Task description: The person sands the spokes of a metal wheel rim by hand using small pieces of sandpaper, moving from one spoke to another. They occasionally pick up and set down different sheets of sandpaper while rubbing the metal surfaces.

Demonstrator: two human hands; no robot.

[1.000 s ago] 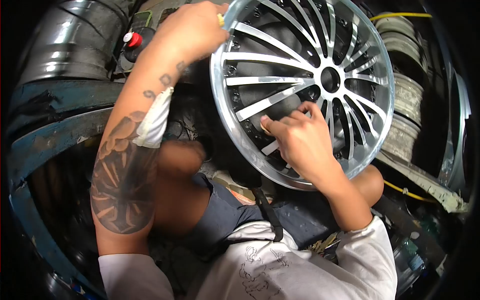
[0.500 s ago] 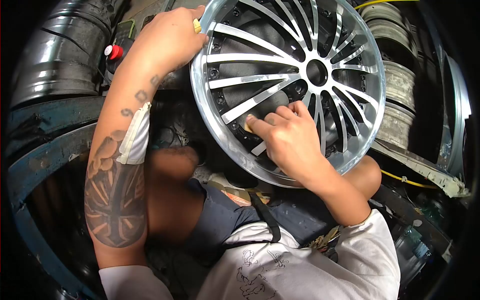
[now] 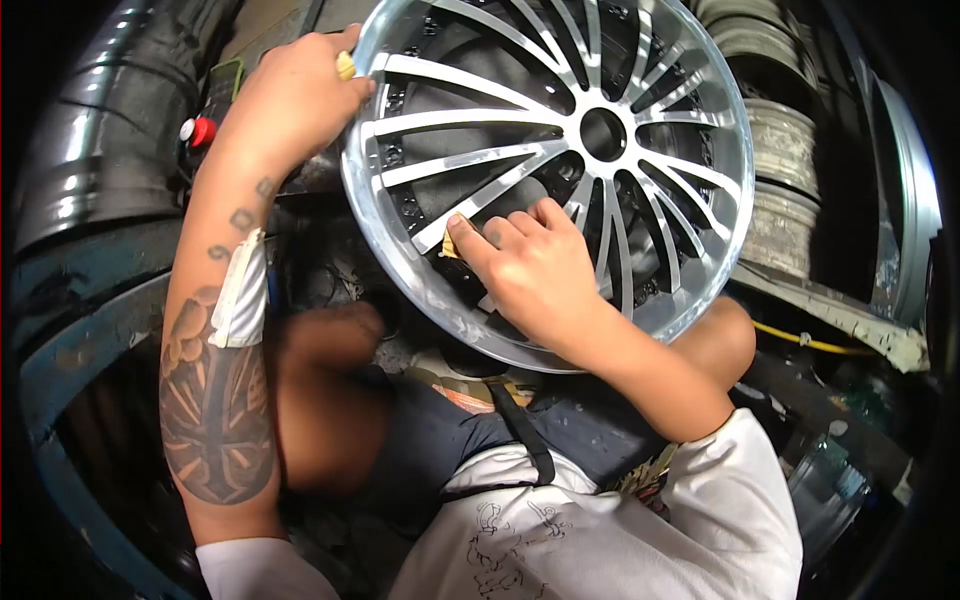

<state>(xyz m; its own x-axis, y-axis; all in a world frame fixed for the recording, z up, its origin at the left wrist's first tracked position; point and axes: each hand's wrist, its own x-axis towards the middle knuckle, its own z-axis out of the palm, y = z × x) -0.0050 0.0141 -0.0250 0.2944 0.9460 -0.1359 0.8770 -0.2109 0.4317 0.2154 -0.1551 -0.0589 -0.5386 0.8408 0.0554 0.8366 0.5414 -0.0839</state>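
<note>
A multi-spoke wheel rim with bright spoke faces and dark gaps is tilted up before me, above my knees. At its upper left edge, my left hand grips the lip, its fingertips partly hidden behind the metal. A yellow wrap shows on one finger of that hand. My right hand reaches over the lower spokes, fingers curled. Between its thumb and index finger is a small folded yellow piece, possibly sandpaper, pressed at the outer end of a lower-left spoke.
Worn rims are stacked at the right, beside a metal ledge. Shiny dark barrels stand at the left behind a blue metal frame. A red-and-white knob is near my left wrist. A yellow hose runs at the right.
The rim and both hands appear further left in view, partly with the camera's shift. My right hand has slid slightly outward along the spoke with the yellow piece. My left hand keeps its grip.
</note>
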